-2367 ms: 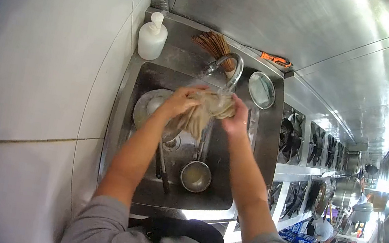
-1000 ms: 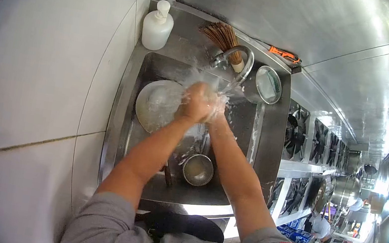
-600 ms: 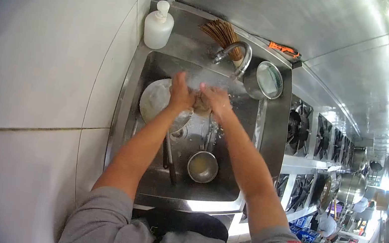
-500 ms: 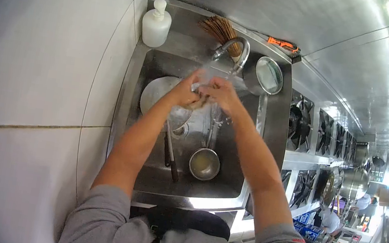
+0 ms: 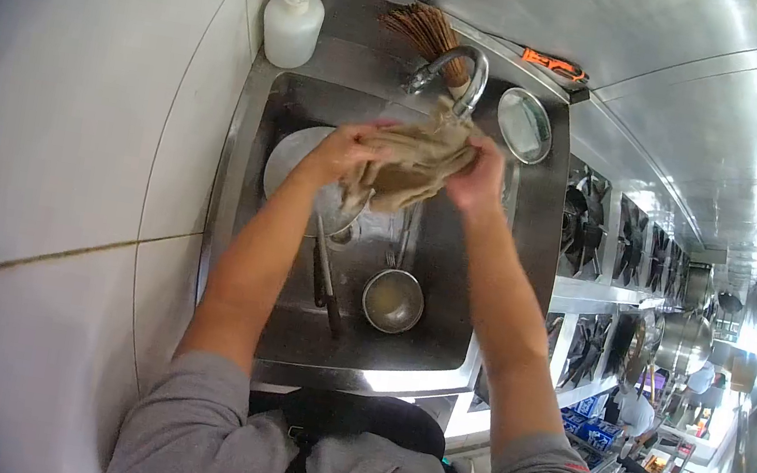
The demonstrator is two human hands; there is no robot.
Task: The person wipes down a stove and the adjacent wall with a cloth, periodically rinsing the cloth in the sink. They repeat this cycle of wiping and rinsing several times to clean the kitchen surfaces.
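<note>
A brownish, wet-looking cloth (image 5: 409, 163) is stretched between my two hands, over the sink and just below the tap (image 5: 470, 79). My left hand (image 5: 337, 152) grips its left side. On its right side, my right hand (image 5: 480, 178) is closed round the edge. Beneath the cloth, a pale round lid or bowl (image 5: 292, 160) lies at the sink's left, partly hidden. A small metal bowl (image 5: 392, 301) with cloudy liquid rests on the sink floor. Left of it lie dark-handled utensils (image 5: 329, 278).
A white pump bottle (image 5: 293, 23) stands at the back left corner. Behind the tap are a bristle brush (image 5: 426, 33) and an orange-handled tool (image 5: 553, 64). A metal container (image 5: 524, 126) sits right of the tap. Stove burners (image 5: 584, 223) and a person (image 5: 636, 412) are farther right.
The cloth, earlier bunched between my hands under running water, is now spread out. My hands have moved apart. The view has shifted slightly.
</note>
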